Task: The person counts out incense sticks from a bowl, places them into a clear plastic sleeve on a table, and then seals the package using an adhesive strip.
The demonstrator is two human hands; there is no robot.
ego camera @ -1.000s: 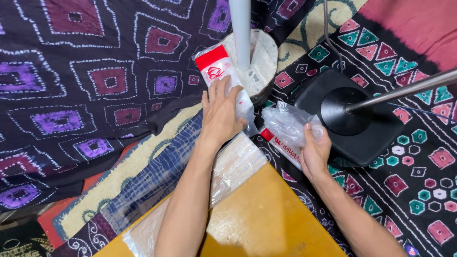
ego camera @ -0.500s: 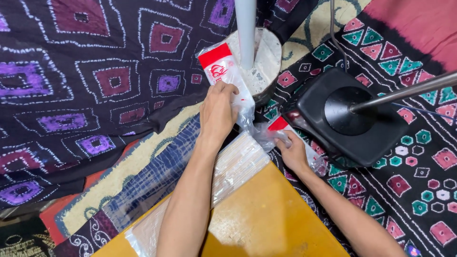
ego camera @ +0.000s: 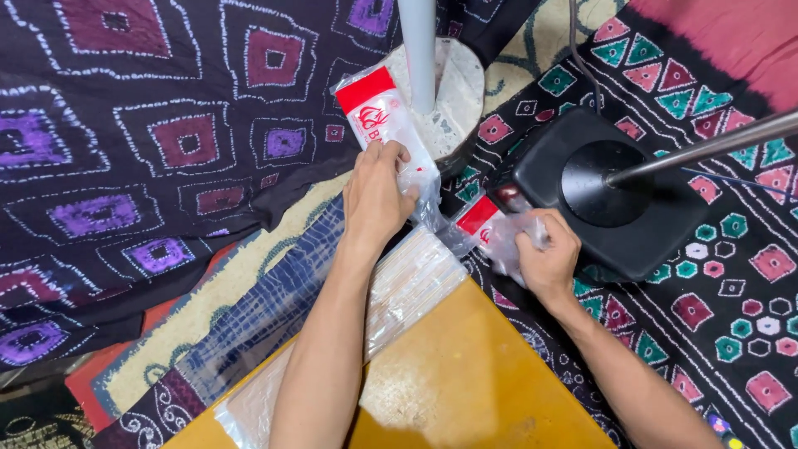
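Observation:
My left hand grips a clear plastic bag with a red top band that lies against a round pale base. My right hand is closed around a second clear bag with a red band, bunching it next to a black stand base. Both bags sit on patterned cloth just beyond the corner of a yellow table. A flat stack of clear plastic bags lies on that table corner under my left forearm.
A white pole rises from the round pale base. A metal rod slants out of the black stand base. Dark purple-diamond cloth covers the left; black cloth with coloured shapes lies on the right.
My right hand lifted off the second bag's lower part and now clutches it bunched, closer to the black base. My left hand curled its fingers onto the first bag.

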